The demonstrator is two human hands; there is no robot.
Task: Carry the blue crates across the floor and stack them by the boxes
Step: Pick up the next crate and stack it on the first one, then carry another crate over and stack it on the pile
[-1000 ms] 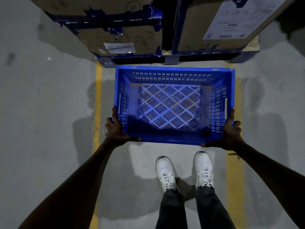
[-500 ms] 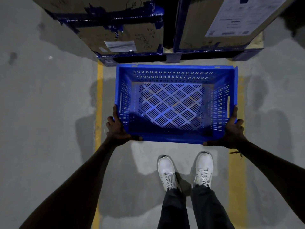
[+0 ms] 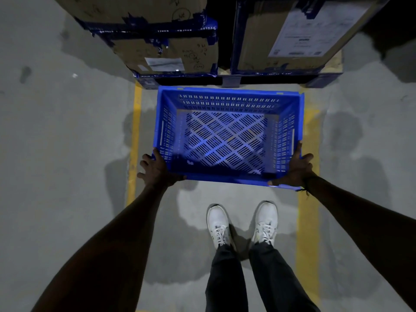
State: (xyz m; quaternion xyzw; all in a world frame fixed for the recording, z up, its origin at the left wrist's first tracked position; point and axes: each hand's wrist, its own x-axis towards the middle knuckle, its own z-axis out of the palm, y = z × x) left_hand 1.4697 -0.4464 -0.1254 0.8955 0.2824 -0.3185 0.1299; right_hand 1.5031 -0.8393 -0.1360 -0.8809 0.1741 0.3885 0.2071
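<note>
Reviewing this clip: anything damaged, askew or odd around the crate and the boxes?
Minor only. The blue tape on the left cardboard box is torn and ragged. The blue crate, held by the left hand and right hand, looks intact and empty. Dark stains mark the floor.

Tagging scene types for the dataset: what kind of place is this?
Most likely a warehouse or storeroom: taped cardboard boxes with shipping labels on a pallet, yellow lines painted on the bare concrete floor, and a slotted blue crate.
</note>
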